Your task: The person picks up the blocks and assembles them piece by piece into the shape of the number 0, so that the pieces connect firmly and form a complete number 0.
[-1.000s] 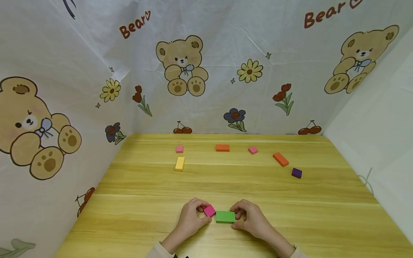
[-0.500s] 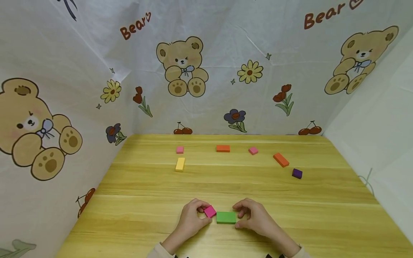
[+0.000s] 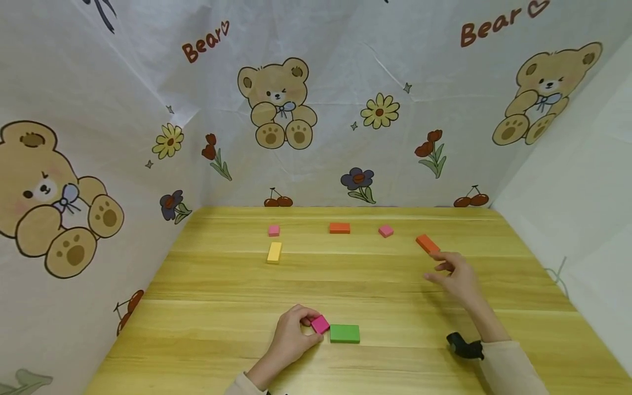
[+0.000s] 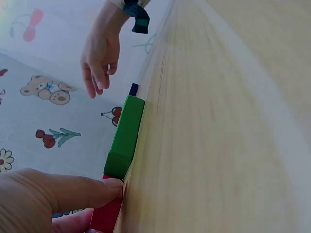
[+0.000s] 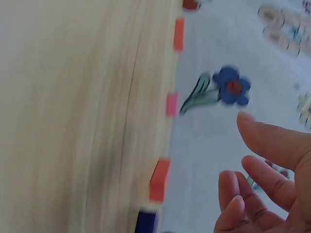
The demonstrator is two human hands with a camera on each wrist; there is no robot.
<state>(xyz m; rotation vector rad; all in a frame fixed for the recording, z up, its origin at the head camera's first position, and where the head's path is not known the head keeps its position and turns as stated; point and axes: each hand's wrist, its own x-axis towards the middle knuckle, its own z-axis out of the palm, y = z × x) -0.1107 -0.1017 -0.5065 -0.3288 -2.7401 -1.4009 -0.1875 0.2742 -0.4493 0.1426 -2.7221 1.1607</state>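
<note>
Near the front of the table, my left hand (image 3: 290, 336) pinches a small magenta block (image 3: 320, 324) between thumb and fingers. Just right of it a green rectangular block (image 3: 344, 333) lies flat, its end touching the magenta one in the left wrist view. Over the table's right side, my right hand (image 3: 459, 280) is held in the air with fingers loosely extended and nothing in them. Closest to it are an orange-red block (image 3: 427, 243) and a dark purple block (image 5: 146, 222); the hand hides the purple one in the head view.
Farther back lie a pink block (image 3: 274, 230), a yellow block (image 3: 274, 253), another orange-red block (image 3: 339, 228) and a second pink block (image 3: 386, 231). A bear-print cloth (image 3: 336, 148) rises behind the wooden table (image 3: 222, 307). My right wrist wears a black strap (image 3: 464, 346).
My right hand has let go of the green block and moved forward and right, over the purple block's place. My left hand stays on the magenta block.
</note>
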